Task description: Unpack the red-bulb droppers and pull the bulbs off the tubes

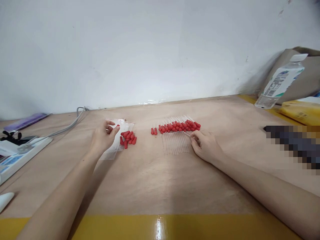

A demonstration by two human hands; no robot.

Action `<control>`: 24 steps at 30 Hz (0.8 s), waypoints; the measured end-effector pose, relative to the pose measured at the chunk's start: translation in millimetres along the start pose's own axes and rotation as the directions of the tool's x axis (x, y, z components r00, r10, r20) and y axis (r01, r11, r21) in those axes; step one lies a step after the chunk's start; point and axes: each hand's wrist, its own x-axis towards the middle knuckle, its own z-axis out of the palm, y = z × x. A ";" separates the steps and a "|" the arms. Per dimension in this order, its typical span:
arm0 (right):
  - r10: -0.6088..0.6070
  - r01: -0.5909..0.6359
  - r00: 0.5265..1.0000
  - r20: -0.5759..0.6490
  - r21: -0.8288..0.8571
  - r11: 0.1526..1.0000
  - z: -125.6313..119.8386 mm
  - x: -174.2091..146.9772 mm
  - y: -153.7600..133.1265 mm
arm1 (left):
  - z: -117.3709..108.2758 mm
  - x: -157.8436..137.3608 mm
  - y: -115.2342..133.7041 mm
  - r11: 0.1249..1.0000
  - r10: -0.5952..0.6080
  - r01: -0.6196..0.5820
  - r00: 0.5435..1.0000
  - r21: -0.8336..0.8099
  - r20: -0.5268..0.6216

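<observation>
L grip (pixel 104 136) holds red bulb (pixel 118 125); R grip (pixel 204 144) pinches clear tube (pixel 187 133) (tube row (pixel 175 143) adj.).

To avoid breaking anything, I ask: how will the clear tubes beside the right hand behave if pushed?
The clear tubes look slender, so probably light. Lying side by side, they may roll together. Their glassy shine suggests possible fragility.

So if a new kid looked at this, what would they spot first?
Probably the crowded row of bright red bulbs near the picture's middle, with thin clear tubes lying in front. Then the smaller red pile to its left, beside the left hand, which holds another red piece. The right hand, at the tubes' right end, seems to pinch one.
</observation>
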 end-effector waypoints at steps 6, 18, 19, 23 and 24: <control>-0.049 0.049 0.998 0.026 0.004 0.999 0.3 0.1 -2.9 | 13.1 -1.1 -7.8 0.998 -0.066 0.066 0.998 0.006 -0.015; -0.114 0.118 0.988 0.101 -0.032 0.993 -5.9 -0.8 -6.4 | 13.1 -1.9 -9.0 0.994 -0.100 0.095 0.988 0.049 0.119; -0.115 0.119 0.988 0.104 -0.034 0.992 -5.7 -0.9 -6.0 | 12.0 -1.3 -9.8 0.994 -0.091 0.084 0.989 0.064 0.115; -0.130 0.134 0.986 0.102 -0.036 0.990 -5.2 -1.5 -5.2 | 7.3 -0.8 -8.4 0.985 -0.040 0.035 0.999 0.170 0.024; -0.135 0.139 0.986 0.100 -0.033 0.990 -5.2 -1.6 -5.2 | 7.2 -1.5 -6.2 0.979 -0.003 0.006 1.000 0.202 -0.015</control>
